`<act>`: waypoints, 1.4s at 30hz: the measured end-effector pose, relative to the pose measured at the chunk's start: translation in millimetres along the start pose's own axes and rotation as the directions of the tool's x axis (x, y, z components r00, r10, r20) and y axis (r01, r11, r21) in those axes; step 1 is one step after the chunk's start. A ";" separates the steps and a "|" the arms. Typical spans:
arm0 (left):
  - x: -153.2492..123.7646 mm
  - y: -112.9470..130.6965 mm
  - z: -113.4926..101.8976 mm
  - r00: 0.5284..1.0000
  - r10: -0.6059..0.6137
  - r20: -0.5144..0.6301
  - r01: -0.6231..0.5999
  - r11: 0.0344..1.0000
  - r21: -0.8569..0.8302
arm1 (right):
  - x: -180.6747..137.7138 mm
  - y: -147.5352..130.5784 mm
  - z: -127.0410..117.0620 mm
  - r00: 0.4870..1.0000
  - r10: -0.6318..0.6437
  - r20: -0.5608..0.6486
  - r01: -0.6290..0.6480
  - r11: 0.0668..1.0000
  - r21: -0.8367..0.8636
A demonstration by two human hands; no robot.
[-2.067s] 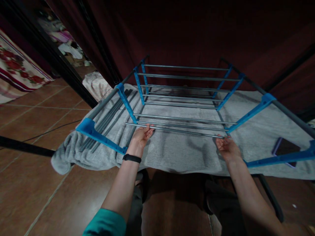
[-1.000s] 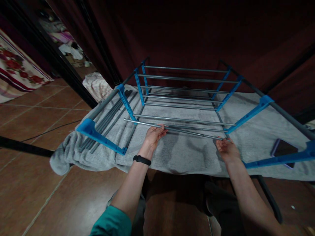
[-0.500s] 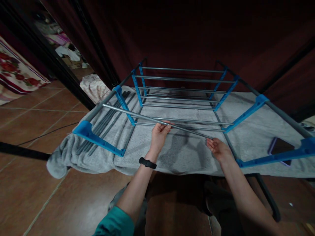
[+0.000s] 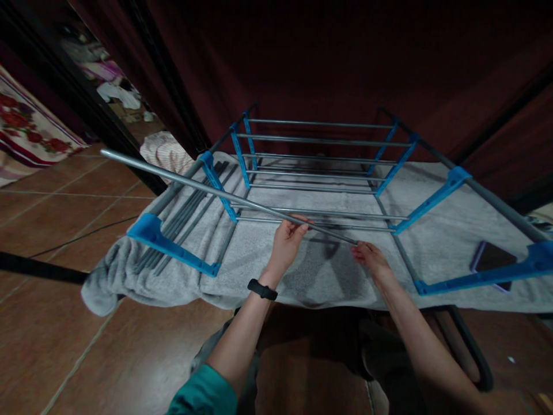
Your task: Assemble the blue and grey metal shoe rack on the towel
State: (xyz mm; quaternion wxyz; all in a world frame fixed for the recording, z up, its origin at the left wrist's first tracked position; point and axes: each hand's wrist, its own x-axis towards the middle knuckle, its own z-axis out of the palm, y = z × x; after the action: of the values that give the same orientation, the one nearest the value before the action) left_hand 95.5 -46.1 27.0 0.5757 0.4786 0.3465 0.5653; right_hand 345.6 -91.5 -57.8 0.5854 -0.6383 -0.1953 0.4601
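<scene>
Surface: grey blanket [image 4: 242, 259].
Loose rod [image 4: 207, 188]: slanting, mostly out beyond my left hand [image 4: 287, 237].
Left grip: thumb and fingers pinching the rod.
My right hand [image 4: 368, 253]: fingertips pinching its right end.

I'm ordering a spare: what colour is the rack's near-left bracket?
Bright blue; the head view shows the near-left bracket clearly.

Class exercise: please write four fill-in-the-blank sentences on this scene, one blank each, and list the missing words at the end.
1. The left hand and right hand hold one rod, whose raised end points to the person's ____.
2. The wristband is on the ____ wrist.
3. The brackets of the rack are coloured ____.
4. The phone lies nearer the ____ hand.

Missing words: left; left; blue; right.
</scene>
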 end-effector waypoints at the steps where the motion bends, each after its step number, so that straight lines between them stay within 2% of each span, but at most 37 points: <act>1: 0.1 -0.6 -0.4 1.000 0.009 0.000 -0.009 1.000 0.003 | -1.1 0.7 2.3 1.000 0.007 0.027 -0.006 1.000 -0.021; 4: 0.0 -2.8 -1.6 1.000 0.002 0.006 -0.002 1.000 0.018 | -5.4 3.8 6.8 0.988 0.034 0.149 -0.019 0.995 -0.098; 8: -2.3 -8.2 -0.3 0.998 -0.042 0.042 0.042 0.999 0.014 | -14.8 8.6 12.1 0.942 0.034 0.334 0.018 0.988 -0.152; 13: -6.1 -14.9 2.5 0.997 -0.008 0.081 0.008 1.000 0.000 | -23.1 8.2 20.1 0.902 0.038 0.430 0.067 0.972 -0.226; 19: -5.0 -8.2 -5.6 0.999 0.034 -0.013 -0.034 0.999 0.041 | -24.2 4.8 21.5 0.928 0.066 0.368 0.011 0.979 -0.204; 27: -4.9 -2.7 -19.1 0.988 0.151 -0.014 -0.145 0.968 0.206 | -24.0 2.1 20.8 0.917 0.078 0.391 0.007 0.977 -0.211; 31: -4.8 0.0 -23.2 0.983 0.183 -0.021 -0.173 0.954 0.246 | -21.6 0.6 20.3 0.930 0.066 0.360 0.011 0.978 -0.208; 37: -0.4 1.7 -33.3 0.985 0.143 -0.098 -0.120 0.970 0.210 | -16.7 -0.9 15.7 0.949 0.012 0.317 0.052 0.980 -0.192; 42: 0.6 -2.3 -37.5 0.991 0.122 -0.049 -0.108 0.966 0.236 | -13.3 -2.4 12.2 0.954 -0.037 0.298 0.096 0.978 -0.184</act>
State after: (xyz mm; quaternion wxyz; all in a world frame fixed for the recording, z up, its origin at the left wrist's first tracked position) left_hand 61.1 -39.4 13.6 0.4707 0.5439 0.3999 0.5681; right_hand 329.7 -94.5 -49.5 0.4993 -0.6110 -0.3457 0.5078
